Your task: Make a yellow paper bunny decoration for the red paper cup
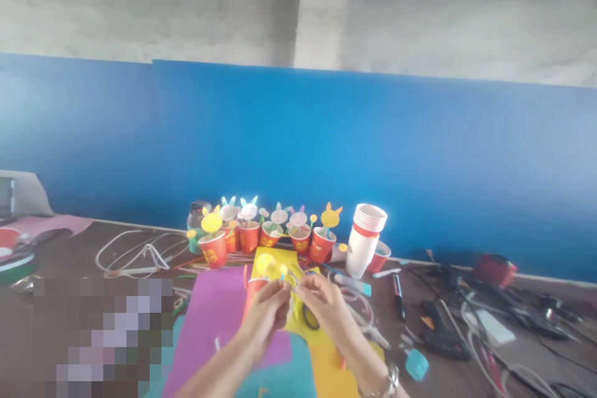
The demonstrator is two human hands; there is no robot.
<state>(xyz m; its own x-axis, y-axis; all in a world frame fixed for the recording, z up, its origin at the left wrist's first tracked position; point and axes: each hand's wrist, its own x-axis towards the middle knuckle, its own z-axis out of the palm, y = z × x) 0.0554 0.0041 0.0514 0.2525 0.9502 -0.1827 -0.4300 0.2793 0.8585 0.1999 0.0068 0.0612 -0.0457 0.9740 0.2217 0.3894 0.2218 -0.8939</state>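
My left hand (271,308) and my right hand (321,298) meet over the coloured paper, fingertips nearly touching. The fingers of each are pinched together; what they hold, if anything, is too small and blurred to name. Behind my left hand stands a red paper cup (255,288), partly hidden. A yellow paper disc (267,263) shows above it, with a smaller yellow disc (283,269) just above my fingertips. Scissors with a dark-rimmed handle loop (310,317) seem to lie under my right hand, mostly covered.
Several red cups (321,245) holding paper rabbit heads line the back. A white cup stack (364,242) stands beside them. Purple paper (209,308) and teal paper (280,379) lie beneath my hands. A black glue gun (441,329), a marker (398,295) and cables sit right; a blue partition (298,137) rises behind.
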